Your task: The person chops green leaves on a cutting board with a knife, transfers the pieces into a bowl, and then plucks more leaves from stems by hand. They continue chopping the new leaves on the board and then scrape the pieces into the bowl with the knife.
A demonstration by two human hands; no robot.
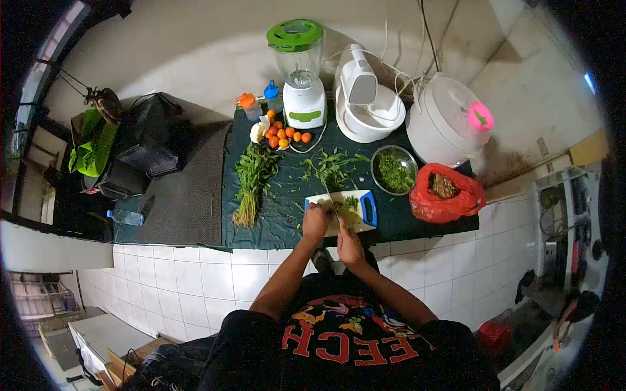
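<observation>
A white cutting board (pixel 362 221) with blue ends lies near the table's front edge, with chopped leaves (pixel 352 203) on it. My left hand (pixel 316 220) is closed over the board's left side; whatever its fingers hold is hidden. In my right hand (pixel 350 247) is a knife (pixel 336 211), its thin blade pointing away from me beside my left fingers. Loose leafy sprigs (pixel 331 169) are spread just behind the board. To the right, a metal bowl (pixel 413 182) contains chopped greens (pixel 394 172). A bundle of leafy greens with roots (pixel 252 186) rests on the left.
Behind stand a blender (pixel 304 98), a white stand mixer (pixel 362 85) and a large white lidded container (pixel 443 117). Small orange fruits (pixel 282 134) lie before the blender. A red plastic bag (pixel 447 205) sits at the table's right end, a plastic bottle (pixel 125 217) far left.
</observation>
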